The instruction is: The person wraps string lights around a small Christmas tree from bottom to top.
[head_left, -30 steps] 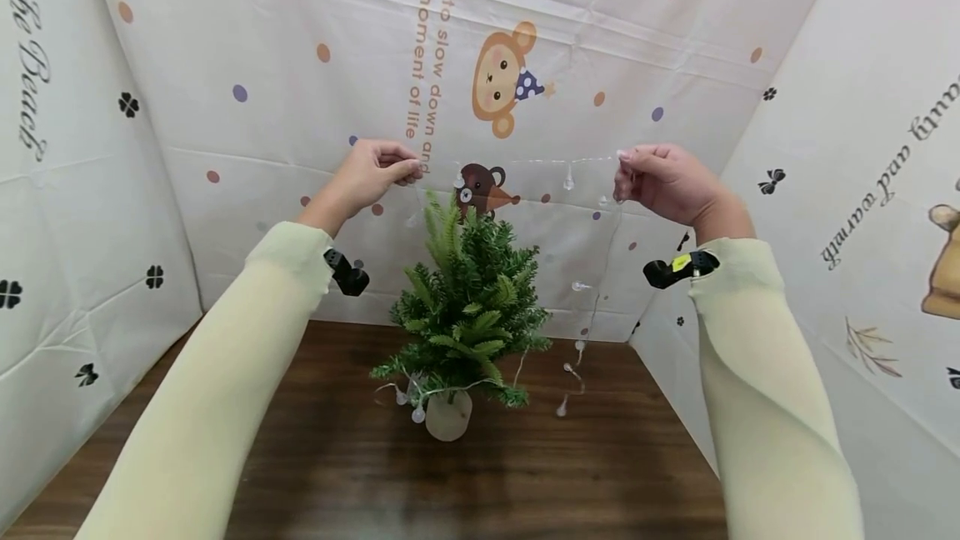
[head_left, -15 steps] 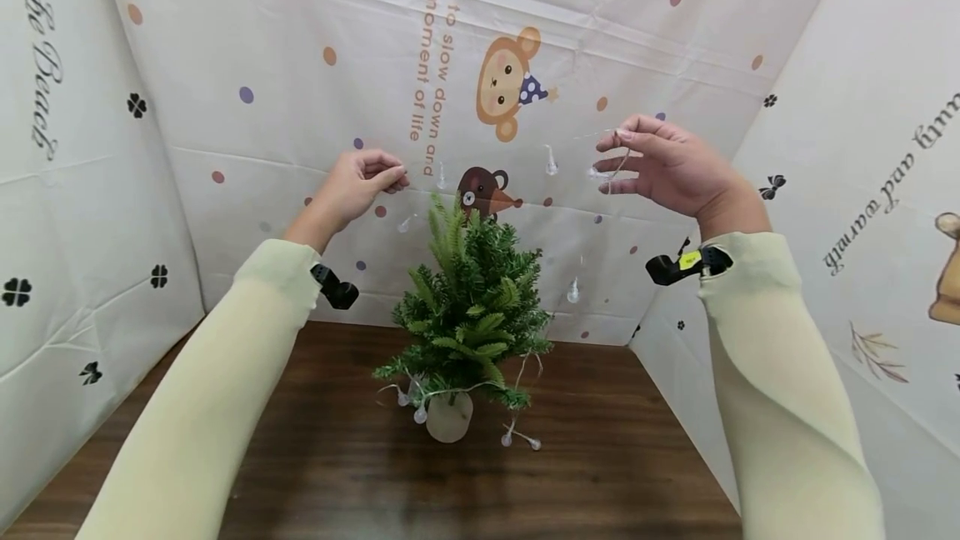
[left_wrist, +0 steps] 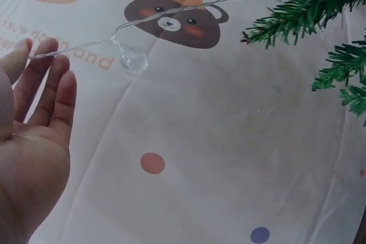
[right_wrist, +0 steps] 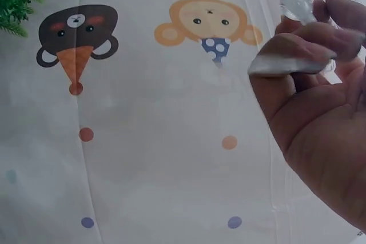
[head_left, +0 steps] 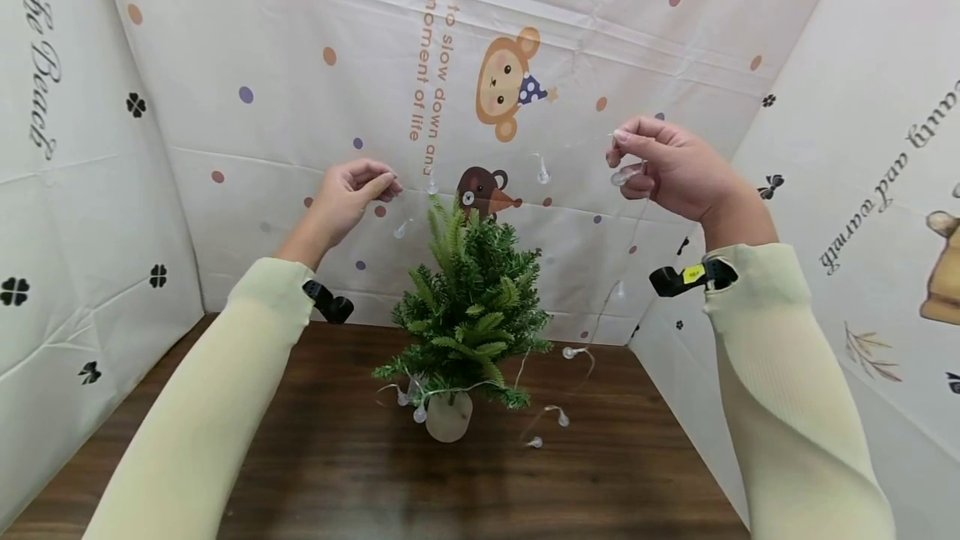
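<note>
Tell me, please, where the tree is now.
In the head view, the tree stands on the table, near the picture's middle, between the left hand and the right hand.

A dark brown, wood-grained tabletop [head_left: 615,440] is carrying a small green tree [head_left: 472,315], which is standing upright on a pale, rounded base [head_left: 447,419]. The grain is running sideways, passing in front of the tree and out to both sides of it. Darker shadows are falling on the wood to the left and front of the tree, and a paler sheen is showing well in front of it. To the tree's right, two clear bulbs [head_left: 563,418] of a light string [head_left: 570,352] are either hanging low over the wood or resting on it; which is staying unclear.
</note>
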A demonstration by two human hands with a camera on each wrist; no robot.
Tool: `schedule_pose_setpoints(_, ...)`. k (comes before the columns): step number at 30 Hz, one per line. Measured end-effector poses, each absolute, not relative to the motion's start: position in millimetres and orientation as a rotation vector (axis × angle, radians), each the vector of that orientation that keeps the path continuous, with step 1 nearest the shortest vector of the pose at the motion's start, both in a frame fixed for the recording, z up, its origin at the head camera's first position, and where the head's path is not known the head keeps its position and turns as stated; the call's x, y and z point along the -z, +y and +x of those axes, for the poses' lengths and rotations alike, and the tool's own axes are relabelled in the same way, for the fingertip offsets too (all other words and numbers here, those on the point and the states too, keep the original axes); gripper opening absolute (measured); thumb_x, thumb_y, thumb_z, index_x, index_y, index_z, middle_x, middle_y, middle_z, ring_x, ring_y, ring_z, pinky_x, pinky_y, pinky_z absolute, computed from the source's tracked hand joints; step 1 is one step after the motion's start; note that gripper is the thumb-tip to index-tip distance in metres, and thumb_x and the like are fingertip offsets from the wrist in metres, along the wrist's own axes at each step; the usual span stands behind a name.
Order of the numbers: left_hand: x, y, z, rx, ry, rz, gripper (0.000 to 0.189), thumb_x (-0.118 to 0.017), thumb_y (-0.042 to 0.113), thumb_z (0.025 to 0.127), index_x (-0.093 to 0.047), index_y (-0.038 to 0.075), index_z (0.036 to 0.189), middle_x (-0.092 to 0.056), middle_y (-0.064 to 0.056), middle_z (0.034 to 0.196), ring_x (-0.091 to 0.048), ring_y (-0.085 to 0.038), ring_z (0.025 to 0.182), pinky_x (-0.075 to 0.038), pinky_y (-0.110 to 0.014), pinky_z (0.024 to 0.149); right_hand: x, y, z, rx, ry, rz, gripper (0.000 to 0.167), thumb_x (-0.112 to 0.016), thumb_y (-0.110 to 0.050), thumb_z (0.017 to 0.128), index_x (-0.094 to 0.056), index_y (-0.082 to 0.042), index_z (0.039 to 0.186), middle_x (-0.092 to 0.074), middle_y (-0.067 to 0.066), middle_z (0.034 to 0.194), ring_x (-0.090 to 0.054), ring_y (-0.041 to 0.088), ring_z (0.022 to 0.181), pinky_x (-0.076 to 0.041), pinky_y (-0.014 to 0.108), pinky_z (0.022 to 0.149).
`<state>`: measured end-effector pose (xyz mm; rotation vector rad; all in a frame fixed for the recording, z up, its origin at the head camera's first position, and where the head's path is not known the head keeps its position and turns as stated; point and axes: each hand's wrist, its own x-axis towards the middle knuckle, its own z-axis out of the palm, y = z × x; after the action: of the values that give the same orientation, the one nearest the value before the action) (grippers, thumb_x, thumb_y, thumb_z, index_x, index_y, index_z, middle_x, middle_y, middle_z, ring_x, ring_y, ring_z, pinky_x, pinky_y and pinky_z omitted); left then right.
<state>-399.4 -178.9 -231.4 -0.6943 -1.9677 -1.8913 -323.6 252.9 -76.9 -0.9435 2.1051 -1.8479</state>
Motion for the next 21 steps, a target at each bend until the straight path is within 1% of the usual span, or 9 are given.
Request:
schedule_pose_setpoints(1,233.5,-179.6,-399.1,1.906,-1.949,-0.699,0.020,-0.065,0.026,0.101,-0.071,0.009,0.110,-0.075,0.004,0.098,-0.069,-0.014,0.091,-0.059,-0.023,0.072,78.3,252.0,-322.2,1.859,2.092,-0.971,0.016,-0.052,-0.011,0.107,-0.059,-0.003,0.096,-0.060,0.006,0.091,-0.018,0.019,0.059,-0.020,0.032,0.061)
schedule_pose_setpoints(3,237.6,-181.0,-398.2,1.932,-1.907,-0.712,0.021,-0.065,0.025,0.101,-0.070,0.006,0.110,-0.076,0.003,0.097,-0.070,-0.014,0.088,-0.059,-0.023,0.072,80.7,250.2,-319.9,1.877,2.071,-1.035,0.017,-0.052,-0.007,0.107,-0.061,0.001,0.094,-0.057,0.007,0.088,-0.017,0.019,0.060,-0.018,0.032,0.062)
schedule_pose_setpoints(5,241.6,-183.0,-397.4,1.938,-1.874,-0.728,0.023,-0.065,0.023,0.101,-0.069,0.002,0.112,-0.076,0.002,0.096,-0.070,-0.013,0.084,-0.059,-0.023,0.075,82.4,248.5,-317.8,1.904,2.046,-1.087,0.018,-0.051,-0.003,0.106,-0.061,0.003,0.093,-0.055,0.008,0.085,-0.019,0.018,0.060,-0.019,0.032,0.062)
schedule_pose_setpoints(8,247.8,-187.5,-397.6,1.937,-1.822,-0.757,0.021,-0.064,0.019,0.102,-0.068,0.001,0.110,-0.076,0.002,0.095,-0.071,-0.012,0.080,-0.059,-0.024,0.081,84.3,245.4,-315.5,1.959,1.998,-1.128,0.019,-0.050,0.001,0.105,-0.063,0.005,0.093,-0.056,0.008,0.084,-0.019,0.017,0.059,-0.019,0.031,0.061)
schedule_pose_setpoints(9,250.2,-189.1,-397.9,1.939,-1.804,-0.770,0.020,-0.064,0.019,0.102,-0.068,0.001,0.109,-0.076,0.001,0.095,-0.072,-0.014,0.080,-0.059,-0.024,0.082,85.2,244.2,-314.9,1.976,1.982,-1.135,0.018,-0.050,0.001,0.105,-0.064,0.005,0.093,-0.057,0.009,0.084,-0.019,0.017,0.058,-0.020,0.031,0.061)
schedule_pose_setpoints(12,258.1,-193.4,-399.2,1.977,-1.747,-0.811,0.014,-0.064,0.017,0.102,-0.069,0.005,0.107,-0.075,-0.001,0.096,-0.072,-0.015,0.085,-0.059,-0.025,0.086,88.8,239.2,-313.4,2.009,1.974,-1.133,0.017,-0.052,0.000,0.105,-0.066,0.004,0.095,-0.059,0.009,0.086,-0.020,0.017,0.058,-0.019,0.031,0.061)
schedule_pose_setpoints(16,268.5,-197.0,-400.5,2.137,-1.590,-0.937,0.014,-0.061,0.010,0.102,-0.067,-0.001,0.109,-0.074,-0.005,0.098,-0.071,-0.018,0.092,-0.059,-0.025,0.087,94.5,230.2,-309.2,2.027,2.053,-1.147,0.018,-0.054,-0.003,0.105,-0.068,-0.002,0.093,-0.059,0.007,0.086,-0.020,0.018,0.058,-0.017,0.032,0.062)
schedule_pose_setpoints(18,273.7,-198.5,-400.8,2.219,-1.494,-1.018,0.013,-0.058,0.006,0.103,-0.067,-0.002,0.108,-0.074,-0.007,0.099,-0.071,-0.019,0.094,-0.058,-0.026,0.087,96.5,225.0,-305.8,2.030,2.095,-1.161,0.019,-0.055,-0.005,0.105,-0.069,-0.005,0.092,-0.058,0.007,0.085,-0.019,0.018,0.056,-0.016,0.033,0.062)
schedule_pose_setpoints(21,281.3,-201.1,-400.2,2.286,-1.384,-1.129,0.015,-0.053,0.001,0.104,-0.067,0.000,0.107,-0.074,-0.009,0.100,-0.071,-0.020,0.097,-0.058,-0.027,0.088,97.8,217.0,-300.1,2.024,2.110,-1.189,0.020,-0.055,-0.005,0.105,-0.071,-0.008,0.093,-0.059,0.006,0.084,-0.017,0.017,0.054,-0.014,0.033,0.061)
